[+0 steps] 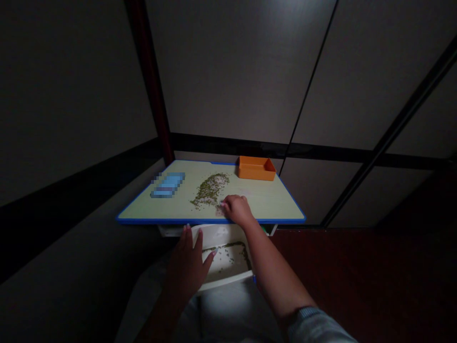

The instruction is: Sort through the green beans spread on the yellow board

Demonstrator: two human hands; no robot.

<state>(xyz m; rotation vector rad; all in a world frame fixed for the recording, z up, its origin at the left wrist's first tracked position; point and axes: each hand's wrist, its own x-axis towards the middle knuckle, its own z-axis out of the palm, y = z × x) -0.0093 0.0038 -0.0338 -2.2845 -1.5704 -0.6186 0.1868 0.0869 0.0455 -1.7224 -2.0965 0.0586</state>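
Note:
Small green beans (209,189), which look like mung beans, lie scattered across the middle of a pale yellow-green tabletop (266,202) with a blue edge. My right hand (236,208) rests at the near side of the beans, its fingers curled together; what is inside them is hidden. Just below the table's front edge is a white plastic bin (228,277) with beans along its inner edges and floor. My left hand (189,259) is at the bin's left end, holding its rim, with the thumb reaching over the inside and the fingers spread.
An orange open box (256,172) stands at the back right of the table. A blue, pixelated flat object (167,185) lies at the left. Panelled walls (232,71) close in behind and to the left. A dark red floor (321,276) shows at the right.

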